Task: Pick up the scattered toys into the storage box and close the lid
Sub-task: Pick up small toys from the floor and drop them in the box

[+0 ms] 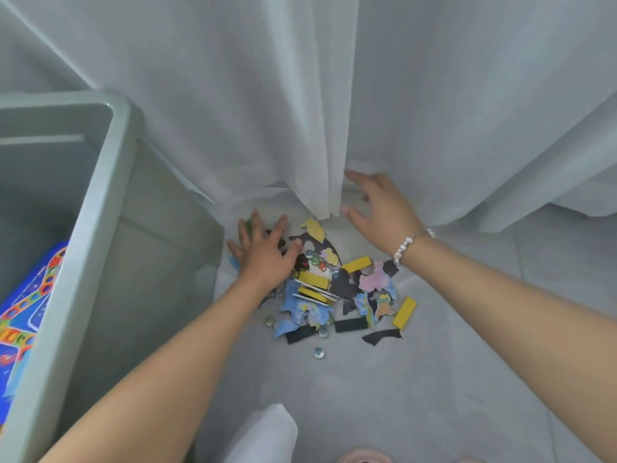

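Lying heaped on the pale floor (384, 396) beside the box: a pile of flat puzzle pieces, yellow rectangular blocks and glass marbles (334, 289). Left hand (267, 253): grip spread, fingers pressing flat on the pile's left edge. Right hand (380, 205): grip spread, at the hem of the white sheer curtain (317, 128), holding nothing. Grey-green plastic storage box (110, 182): open, left of the pile, holding a colourful game board (30, 295); no lid in view. Risks, likely: a sweep rolls the loose glass marble (319, 352) away; thin pieces slip under the curtain.
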### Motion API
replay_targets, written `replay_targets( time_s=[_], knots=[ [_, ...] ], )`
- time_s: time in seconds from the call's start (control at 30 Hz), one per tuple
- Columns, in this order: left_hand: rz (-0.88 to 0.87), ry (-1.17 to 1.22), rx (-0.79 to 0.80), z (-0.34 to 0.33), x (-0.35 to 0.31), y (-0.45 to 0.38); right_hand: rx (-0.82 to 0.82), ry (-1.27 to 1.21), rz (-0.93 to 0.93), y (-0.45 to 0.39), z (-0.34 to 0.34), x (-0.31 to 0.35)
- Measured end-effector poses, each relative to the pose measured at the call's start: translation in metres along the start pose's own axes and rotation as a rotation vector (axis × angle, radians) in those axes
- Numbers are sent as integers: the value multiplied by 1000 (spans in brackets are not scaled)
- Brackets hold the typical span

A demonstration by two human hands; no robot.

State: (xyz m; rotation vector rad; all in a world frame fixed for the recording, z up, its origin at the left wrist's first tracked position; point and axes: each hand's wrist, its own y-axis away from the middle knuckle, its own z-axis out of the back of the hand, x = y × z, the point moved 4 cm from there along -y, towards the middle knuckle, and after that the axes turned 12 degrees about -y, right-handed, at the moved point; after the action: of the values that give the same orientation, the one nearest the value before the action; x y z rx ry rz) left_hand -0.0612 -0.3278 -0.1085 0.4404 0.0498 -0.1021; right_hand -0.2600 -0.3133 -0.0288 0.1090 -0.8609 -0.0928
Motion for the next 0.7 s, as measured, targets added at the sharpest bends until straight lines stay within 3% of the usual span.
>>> replay_targets(
  time_s=[0.07,0.2,0.3,0.4,0.7],
  knots=[
    [-53,4,86,-10,6,-2,-8,161,-119,19,-16,-19],
    [-132,35,46,-20,1,10,104,271,-380,58,-51,-54],
    [-167,130,46,-24,-6,23,115,196,-395,75,-65,-61],
    [-183,70,46,-27,-11,25,111,199,-363,79,-68,-62],
    [-143,107,-102,-22,-18,23,47,210,-279,77,-73,-64]
  ],
)
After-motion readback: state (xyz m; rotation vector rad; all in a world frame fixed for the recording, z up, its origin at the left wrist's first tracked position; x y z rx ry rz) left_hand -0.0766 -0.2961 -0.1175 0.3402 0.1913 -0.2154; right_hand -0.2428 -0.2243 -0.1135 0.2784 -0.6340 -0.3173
